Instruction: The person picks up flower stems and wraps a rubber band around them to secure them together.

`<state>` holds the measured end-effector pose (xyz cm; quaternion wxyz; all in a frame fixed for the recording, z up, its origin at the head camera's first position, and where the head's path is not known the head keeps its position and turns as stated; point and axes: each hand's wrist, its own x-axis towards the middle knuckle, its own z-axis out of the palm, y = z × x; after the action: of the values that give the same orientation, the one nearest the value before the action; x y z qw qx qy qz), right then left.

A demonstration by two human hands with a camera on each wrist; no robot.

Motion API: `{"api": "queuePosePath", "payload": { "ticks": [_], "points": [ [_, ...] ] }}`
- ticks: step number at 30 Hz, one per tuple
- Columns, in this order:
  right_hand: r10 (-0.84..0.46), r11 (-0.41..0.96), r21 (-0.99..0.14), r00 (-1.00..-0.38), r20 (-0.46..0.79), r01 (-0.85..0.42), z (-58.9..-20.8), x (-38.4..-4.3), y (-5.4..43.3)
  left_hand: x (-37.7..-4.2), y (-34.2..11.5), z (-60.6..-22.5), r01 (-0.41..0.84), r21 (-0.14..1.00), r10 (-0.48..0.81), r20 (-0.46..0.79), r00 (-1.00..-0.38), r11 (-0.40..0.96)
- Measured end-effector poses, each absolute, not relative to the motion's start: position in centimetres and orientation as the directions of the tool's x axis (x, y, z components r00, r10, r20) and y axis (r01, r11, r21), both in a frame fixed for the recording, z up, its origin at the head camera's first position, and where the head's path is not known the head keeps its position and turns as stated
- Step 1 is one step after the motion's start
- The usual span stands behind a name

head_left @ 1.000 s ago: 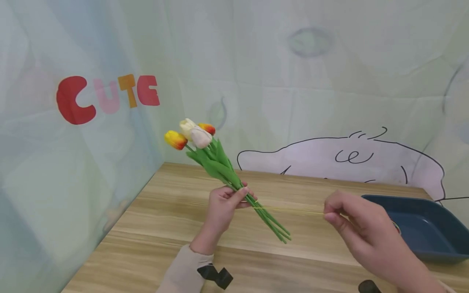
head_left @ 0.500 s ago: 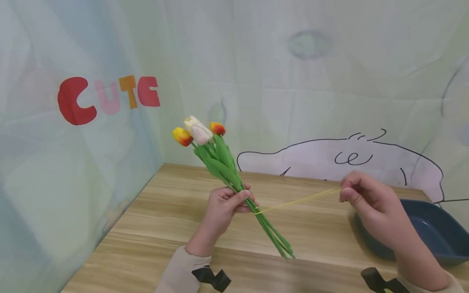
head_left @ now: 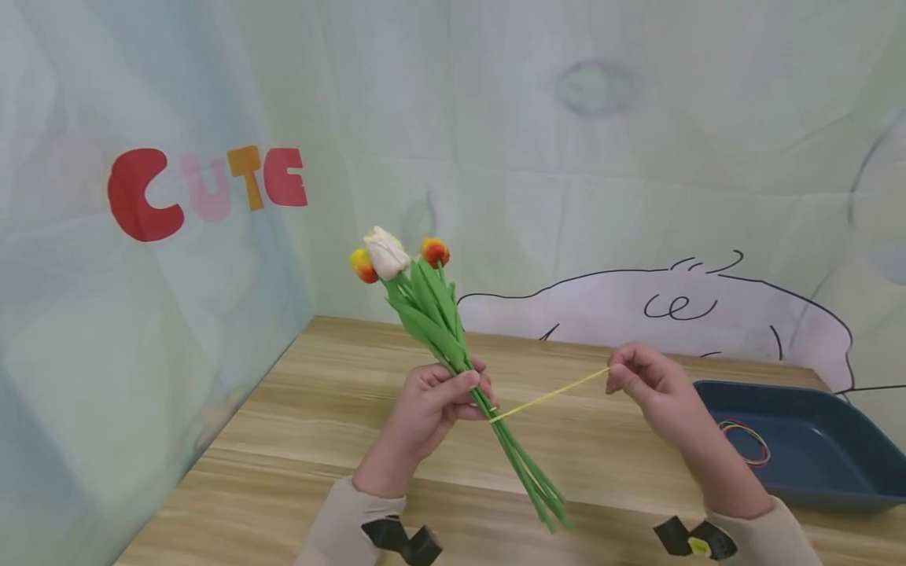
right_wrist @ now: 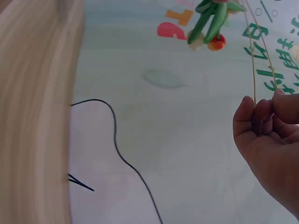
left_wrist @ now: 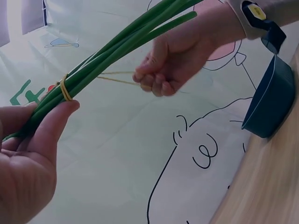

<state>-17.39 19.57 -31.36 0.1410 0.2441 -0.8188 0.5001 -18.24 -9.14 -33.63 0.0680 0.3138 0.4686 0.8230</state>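
A bunch of artificial tulips (head_left: 432, 314), with white and orange-yellow heads, leans up to the left above the table. My left hand (head_left: 432, 409) grips its green stems, thumb laid across them. Just below that thumb a yellow rubber band (head_left: 548, 395) loops round the stems; the left wrist view shows its turns (left_wrist: 65, 88) there. My right hand (head_left: 654, 393) pinches the far end of the band and holds it stretched out to the right. In the right wrist view two taut strands run up from the curled fingers (right_wrist: 261, 112).
A dark blue tray (head_left: 814, 393) stands at the right of the wooden table (head_left: 283, 472), with several coloured rubber bands (head_left: 753, 452) inside. A printed cloth backdrop (head_left: 495, 157) rises behind and on the left.
My right hand first rose and moved right with the stretched band, then came back left, shortening the stretch. The tulips swung more upright in my left hand, and their heads shifted right.
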Motion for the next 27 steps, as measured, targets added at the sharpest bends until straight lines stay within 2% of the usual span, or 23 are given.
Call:
{"api": "queuePosePath", "payload": {
  "ticks": [4, 7, 14, 21, 24, 27],
  "points": [
    [-0.283, 0.338, -0.848, -0.903, 0.322, -0.408, -33.3, -18.6, 18.2, -18.3, -9.3, -33.7, 0.168, 0.778, 0.381, 0.468, -0.797, -0.605],
    [-0.313, 0.309, -0.894, -0.922, 0.228, -0.326, -34.7, -19.4, 17.3, -18.3, -9.3, -33.7, 0.148, 0.759, 0.36, 0.459, -0.812, -0.634],
    [-0.421, 0.242, -0.933, -0.895, 0.148, -0.268, -37.0, -20.4, 15.3, -18.3, -9.3, -33.5, 0.083, 0.731, 0.316, 0.39, -0.865, -0.677],
    [-0.485, 0.185, -0.973, -0.874, 0.032, -0.139, -38.8, -20.4, 13.3, -18.4, -9.3, -33.3, 0.074, 0.742, 0.22, 0.29, -0.931, -0.667],
    [-0.519, 0.155, -0.978, -0.854, 0.04, -0.141, -39.7, -20.3, 12.6, -18.6, -9.2, -33.4, 0.064, 0.739, 0.189, 0.254, -0.949, -0.671],
    [-0.547, 0.156, -0.968, -0.833, 0.083, -0.199, -40.6, -20.1, 12.0, -18.7, -9.1, -33.5, 0.064, 0.735, 0.164, 0.234, -0.958, -0.675]
  ]
}}
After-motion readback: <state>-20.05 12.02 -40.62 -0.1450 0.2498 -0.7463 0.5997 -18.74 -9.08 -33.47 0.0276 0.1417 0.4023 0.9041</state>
